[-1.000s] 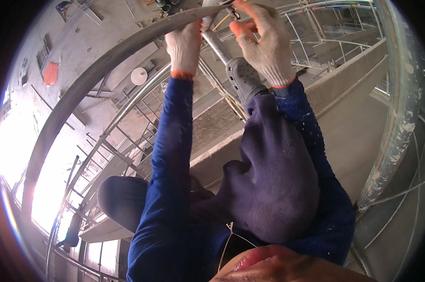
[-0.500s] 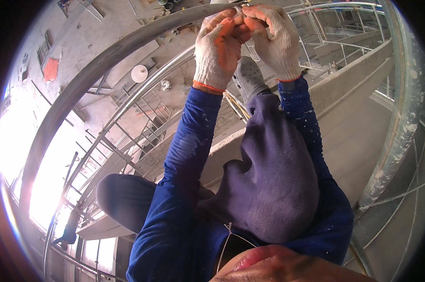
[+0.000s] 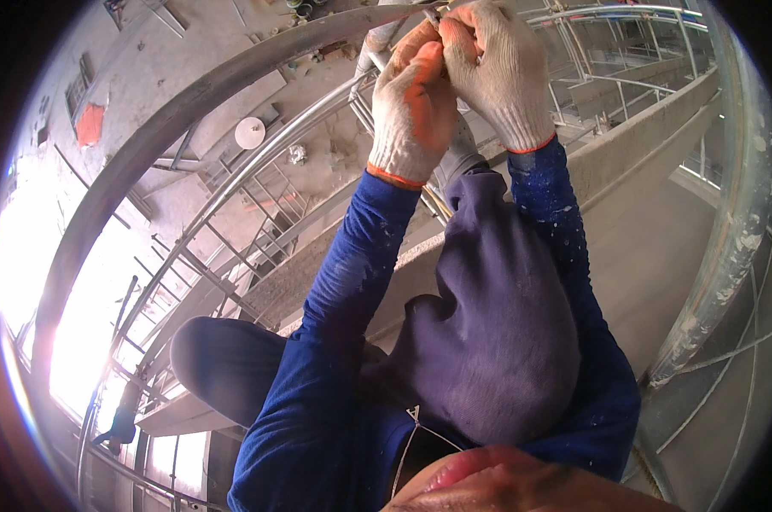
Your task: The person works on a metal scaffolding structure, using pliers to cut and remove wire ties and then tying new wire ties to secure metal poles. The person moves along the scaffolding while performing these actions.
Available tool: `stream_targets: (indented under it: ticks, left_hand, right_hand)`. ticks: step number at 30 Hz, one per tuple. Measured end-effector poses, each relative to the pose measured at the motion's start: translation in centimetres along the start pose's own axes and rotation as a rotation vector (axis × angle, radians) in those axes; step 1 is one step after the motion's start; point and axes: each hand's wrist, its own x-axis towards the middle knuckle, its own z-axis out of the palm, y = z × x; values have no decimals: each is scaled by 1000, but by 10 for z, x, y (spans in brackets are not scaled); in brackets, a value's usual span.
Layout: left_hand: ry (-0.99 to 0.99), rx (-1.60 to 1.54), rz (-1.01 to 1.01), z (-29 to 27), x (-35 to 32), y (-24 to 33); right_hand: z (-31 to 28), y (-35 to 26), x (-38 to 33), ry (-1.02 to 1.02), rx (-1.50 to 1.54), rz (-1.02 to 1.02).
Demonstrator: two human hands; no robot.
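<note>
Both my hands wear white knit gloves with orange cuffs and are raised against a grey curved steel pipe [image 3: 189,94] that arcs across the top. My left hand [image 3: 411,102] and my right hand [image 3: 498,72] press together, fingertips pinched on a small thin metal piece, probably a wire [image 3: 429,14], right at the pipe. How the wire sits on the pipe is hidden by the fingers. Blue paint-flecked sleeves run down from both wrists.
My bent knee in dark purple cloth [image 3: 497,341] fills the middle. A rough, mortar-spattered vertical pole [image 3: 731,247] stands at the right. Scaffold rails [image 3: 258,171] and a concrete ledge [image 3: 625,145] lie below, with a white round disc [image 3: 251,132] and an orange patch [image 3: 89,124] far down.
My left hand has left its spot on the pipe and moved right to meet my right hand. Both hands now pinch together at the same point.
</note>
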Motion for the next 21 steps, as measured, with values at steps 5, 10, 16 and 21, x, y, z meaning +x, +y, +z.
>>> stream_targets:
  ticks: [5,10,16,21]
  left_hand:
    - [133,654,370,-5,-11,35]
    - [-18,331,808,44,14,79]
    - [-133,587,757,66,20,105]
    - [-65,509,749,76,12,98]
  right_hand:
    - [17,15,-23,106,-87,-136]
    - [17,15,-26,83,-47,-59]
    - [19,15,-25,75,-42,-59]
    - [17,14,-27,47,-44,-70]
